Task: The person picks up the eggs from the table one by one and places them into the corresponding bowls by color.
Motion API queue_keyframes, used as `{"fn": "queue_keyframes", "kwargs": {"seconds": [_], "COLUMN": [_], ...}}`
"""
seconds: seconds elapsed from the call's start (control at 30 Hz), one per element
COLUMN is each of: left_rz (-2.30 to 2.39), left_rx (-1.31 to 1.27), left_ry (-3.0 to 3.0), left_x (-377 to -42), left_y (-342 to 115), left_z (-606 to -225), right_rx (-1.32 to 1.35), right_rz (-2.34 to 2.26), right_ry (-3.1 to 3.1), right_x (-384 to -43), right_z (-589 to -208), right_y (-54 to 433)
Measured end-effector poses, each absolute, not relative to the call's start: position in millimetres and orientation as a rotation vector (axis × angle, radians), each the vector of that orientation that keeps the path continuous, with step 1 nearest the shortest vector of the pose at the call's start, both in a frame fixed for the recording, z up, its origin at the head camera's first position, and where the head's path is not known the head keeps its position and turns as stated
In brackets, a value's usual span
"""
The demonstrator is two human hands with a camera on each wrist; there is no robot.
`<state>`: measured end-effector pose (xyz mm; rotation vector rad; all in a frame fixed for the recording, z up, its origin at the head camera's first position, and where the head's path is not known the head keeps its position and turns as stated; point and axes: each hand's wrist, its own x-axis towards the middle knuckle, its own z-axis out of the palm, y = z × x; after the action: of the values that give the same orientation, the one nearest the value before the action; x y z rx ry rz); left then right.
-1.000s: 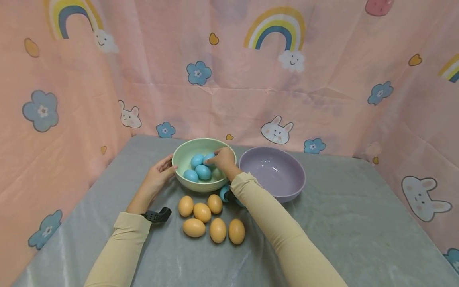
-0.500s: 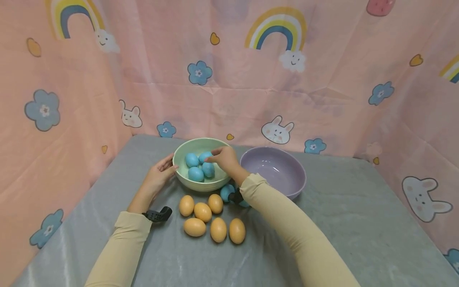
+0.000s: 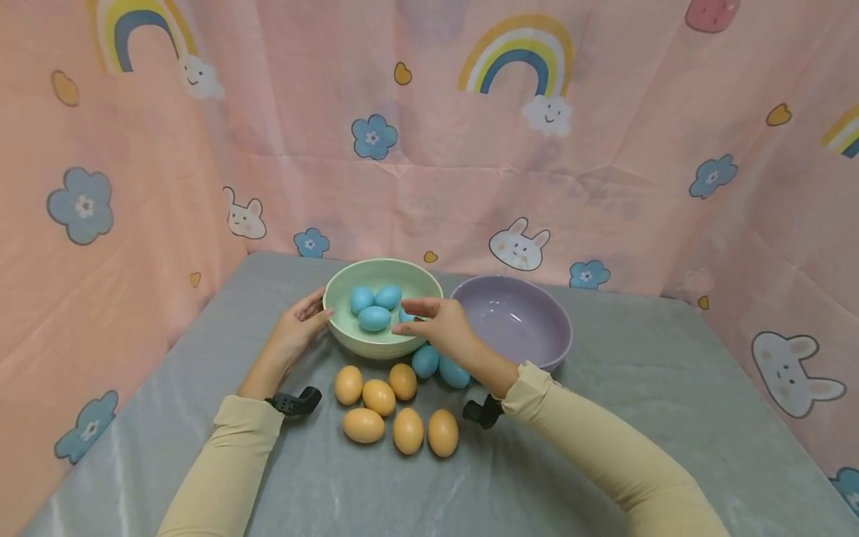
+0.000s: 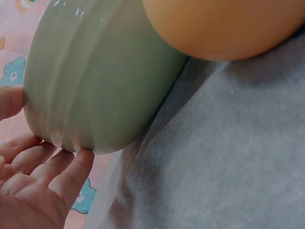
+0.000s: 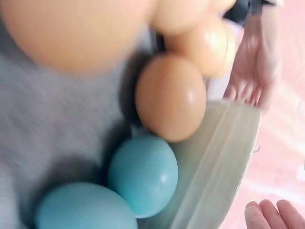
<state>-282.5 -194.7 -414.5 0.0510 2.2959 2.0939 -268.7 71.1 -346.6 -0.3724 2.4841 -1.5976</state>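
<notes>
Pink backdrop [image 3: 436, 194] w/ rainbow & bunny prints hangs behind the green bowl [image 3: 372, 348]; grey cloth [image 3: 671, 373] runs under it. Purple bowl [image 3: 517, 335] sits just R of the green bowl. L hand [image 3: 298, 330] is at the green bowl's L side, unclenched: fingers fairly straight vs. its outer wall, thumb by the rim. R hand [image 3: 448, 327] hangs over the green bowl's R front part, released: thumb & fingers spread apart. A half-hidden blue egg [image 3: 406, 316] shows b/w them; can't tell if they touch. 3 other blue eggs [image 3: 373, 319] lie inside the green bowl, 2 outer blue eggs [image 3: 453, 373] on the cloth, front-R of it. 6 orange eggs [image 3: 379, 397] lie in front of the green bowl, 3 nearer, 3 farther.
</notes>
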Motion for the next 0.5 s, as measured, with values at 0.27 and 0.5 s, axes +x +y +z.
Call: {"fn": "queue_keyframes", "kwargs": {"seconds": [0.27, 0.5], "left_rz": [2.083, 2.092], "left_rx": [0.049, 0.06], "left_ry": [2.311, 2.306], "left_x": [-282, -281], "left_y": [-194, -194], "left_z": [-414, -413], "right_rx": [-0.395, -0.347], "right_rz": [-1.603, -1.603], "right_ry": [2.444, 2.382], "right_x": [-239, -223], "right_z": [-352, -357], "right_y": [97, 117]}}
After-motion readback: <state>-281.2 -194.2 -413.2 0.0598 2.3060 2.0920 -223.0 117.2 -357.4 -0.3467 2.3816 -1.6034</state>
